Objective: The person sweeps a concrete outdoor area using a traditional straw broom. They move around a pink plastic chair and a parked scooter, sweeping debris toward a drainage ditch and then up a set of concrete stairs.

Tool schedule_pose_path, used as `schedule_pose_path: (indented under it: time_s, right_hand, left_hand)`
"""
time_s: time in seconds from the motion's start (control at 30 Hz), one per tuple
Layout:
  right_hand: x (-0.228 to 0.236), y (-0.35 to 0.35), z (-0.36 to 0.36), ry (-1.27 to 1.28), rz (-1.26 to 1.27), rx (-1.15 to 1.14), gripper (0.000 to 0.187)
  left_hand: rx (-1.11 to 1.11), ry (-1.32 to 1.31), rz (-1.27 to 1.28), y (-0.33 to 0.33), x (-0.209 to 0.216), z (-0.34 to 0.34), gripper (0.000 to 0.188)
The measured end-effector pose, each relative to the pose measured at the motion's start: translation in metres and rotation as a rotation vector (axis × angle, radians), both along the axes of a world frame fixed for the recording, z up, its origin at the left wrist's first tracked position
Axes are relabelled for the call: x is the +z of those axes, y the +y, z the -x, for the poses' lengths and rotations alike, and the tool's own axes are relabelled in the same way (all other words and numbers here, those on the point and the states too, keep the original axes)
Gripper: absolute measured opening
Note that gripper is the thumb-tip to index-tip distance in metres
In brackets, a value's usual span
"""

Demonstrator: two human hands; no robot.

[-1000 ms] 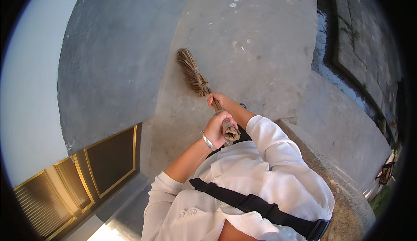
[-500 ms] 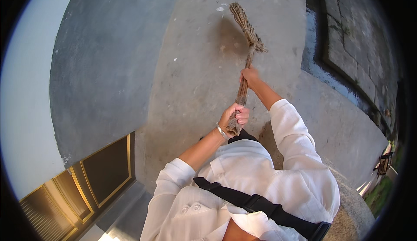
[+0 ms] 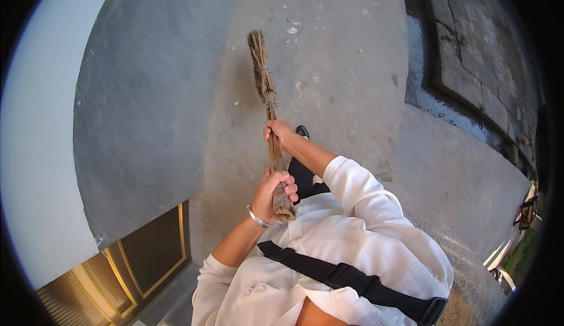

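Broom (image 3: 260, 61): swung L vs 0.5s ago, upr ctr
L hand (image 3: 272, 193): fingers wrapped rnd handle (image 3: 274, 148) butt
R hand (image 3: 279, 132): fingers curled rnd handle, upr
Feel: prob. light, stiff; grip handle

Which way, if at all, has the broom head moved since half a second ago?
Yes, left: the broom head is now nearer the grey wall.

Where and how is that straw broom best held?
Probably by the broom's handle, hands spaced apart: left hand from the left, near the butt end; right hand from the right, just below the tied neck. The handle is long, narrow and points away from the body, so both sides look reachable; the bristles would likely grip poorly.
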State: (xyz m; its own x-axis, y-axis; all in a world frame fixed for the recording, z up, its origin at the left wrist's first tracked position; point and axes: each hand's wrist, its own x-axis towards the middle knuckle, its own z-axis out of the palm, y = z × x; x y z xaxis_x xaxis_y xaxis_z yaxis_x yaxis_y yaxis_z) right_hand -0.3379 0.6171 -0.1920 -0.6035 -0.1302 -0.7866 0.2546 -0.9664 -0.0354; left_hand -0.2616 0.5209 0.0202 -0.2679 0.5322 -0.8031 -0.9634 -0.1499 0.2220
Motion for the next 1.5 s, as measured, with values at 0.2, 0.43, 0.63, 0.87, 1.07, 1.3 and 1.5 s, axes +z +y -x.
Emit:
schedule_pose_path:
  time_s: [0.2, 0.43, 0.63, 0.87, 1.07, 1.3, 1.5]
  right_hand:
    - [-0.062, 0.002, 0.080, 0.011, 0.220, 0.156, 0.012]
    - [-0.076, 0.073, 0.129, -0.054, 0.352, 0.024, 0.016]
    - [-0.009, 0.083, 0.157, -0.074, -0.240, 0.039, 0.013]
    - [-0.016, 0.104, 0.219, -0.047, 0.215, -0.027, 0.009]
    - [-0.092, 0.153, 0.279, 0.057, 0.429, 0.030, 0.015]
    - [-0.104, 0.287, 0.240, 0.100, 0.523, -0.044, 0.019]
    - [-0.101, 0.441, 0.136, 0.050, 0.545, -0.255, 0.020]
  left_hand:
    - [0.130, -0.013, 0.048, 0.043, -0.028, 0.073, 0.011]
    - [0.020, -0.004, 0.010, 0.103, -0.033, 0.146, 0.009]
    - [-0.089, 0.010, 0.071, 0.074, -0.016, 0.175, 0.015]
    - [-0.048, 0.137, 0.197, 0.119, -0.018, 0.216, 0.020]
    - [-0.073, 0.214, 0.178, 0.206, -0.070, 0.274, 0.012]
    - [-0.276, 0.178, 0.125, 0.328, -0.083, 0.263, 0.017]
    - [-0.471, 0.211, 0.019, 0.453, -0.092, 0.183, 0.015]
